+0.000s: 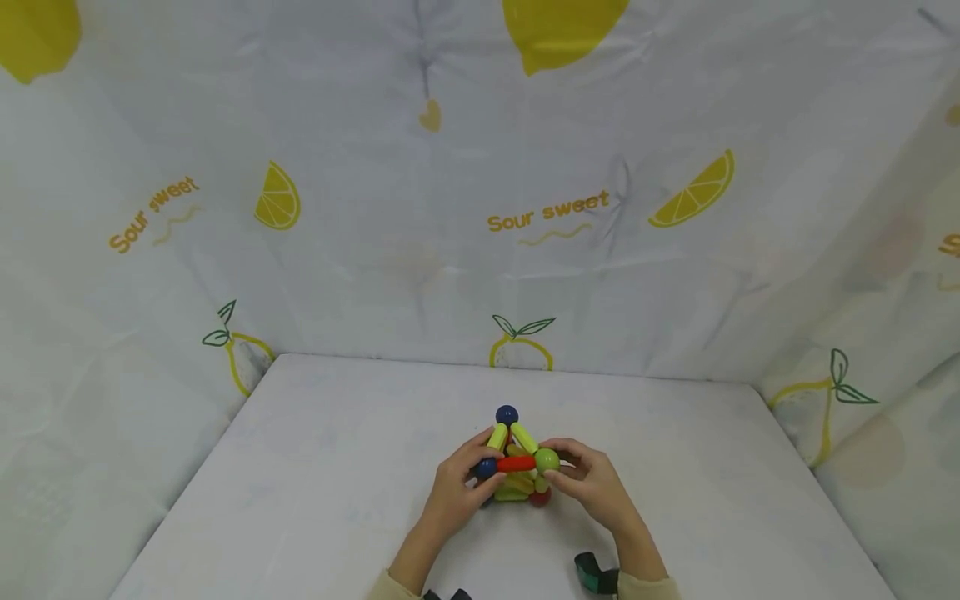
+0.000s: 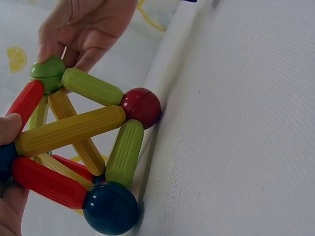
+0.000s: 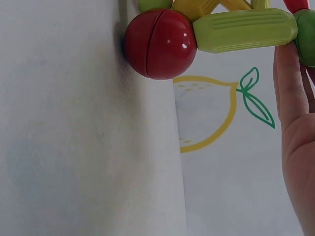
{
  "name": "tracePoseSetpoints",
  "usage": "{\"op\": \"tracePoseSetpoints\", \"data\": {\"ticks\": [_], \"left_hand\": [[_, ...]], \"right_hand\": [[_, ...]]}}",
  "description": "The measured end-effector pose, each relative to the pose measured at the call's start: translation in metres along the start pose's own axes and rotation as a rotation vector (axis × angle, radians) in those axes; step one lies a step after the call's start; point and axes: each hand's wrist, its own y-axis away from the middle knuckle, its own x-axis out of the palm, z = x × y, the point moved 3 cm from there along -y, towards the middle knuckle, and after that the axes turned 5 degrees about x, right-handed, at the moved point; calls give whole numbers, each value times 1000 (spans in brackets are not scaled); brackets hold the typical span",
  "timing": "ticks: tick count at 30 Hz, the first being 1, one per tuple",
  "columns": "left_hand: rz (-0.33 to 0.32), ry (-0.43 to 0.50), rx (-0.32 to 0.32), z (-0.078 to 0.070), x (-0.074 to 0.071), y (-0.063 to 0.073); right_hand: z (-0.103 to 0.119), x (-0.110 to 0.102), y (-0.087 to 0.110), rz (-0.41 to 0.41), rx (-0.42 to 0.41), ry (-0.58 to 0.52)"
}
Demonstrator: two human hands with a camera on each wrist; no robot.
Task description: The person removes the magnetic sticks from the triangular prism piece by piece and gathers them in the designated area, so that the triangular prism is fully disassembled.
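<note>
A frame of coloured rods and balls stands on the white table between both hands. My left hand (image 1: 456,483) pinches a blue ball (image 1: 485,468) at its upper left corner. At the upper right corner, my right hand (image 1: 592,482) grips a green ball (image 1: 547,460) between thumb and fingers. A red rod (image 1: 517,464) joins these two balls. Another blue ball (image 1: 507,416) tops the far corner, met by two yellow-green rods. Low down, a red ball (image 2: 141,108) and a large blue ball (image 2: 111,208) are linked by a light green rod (image 2: 125,153). Yellow rods (image 2: 71,132) cross the sides.
The white table (image 1: 337,467) spreads around the frame. Behind it hangs a white cloth (image 1: 390,292) with lemon prints. Dark straps or devices (image 1: 596,575) sit by the wrists at the near edge.
</note>
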Motion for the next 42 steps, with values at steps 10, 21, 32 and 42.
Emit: {"op": "tracePoseSetpoints", "data": {"ticks": [10,21,32,42], "left_hand": [[-3,18,-20,1,-3,4],[10,-3,5,-2,3,0],[-3,-36,-3,-5,4,-1],[-27,-60,3,-4,6,0]], "right_hand": [[-5,-11,2,12,-67,-113],[0,-5,0,89,-89,-147],[7,0,3,53,-117,-85],[4,1,4,7,-147,-35]]}}
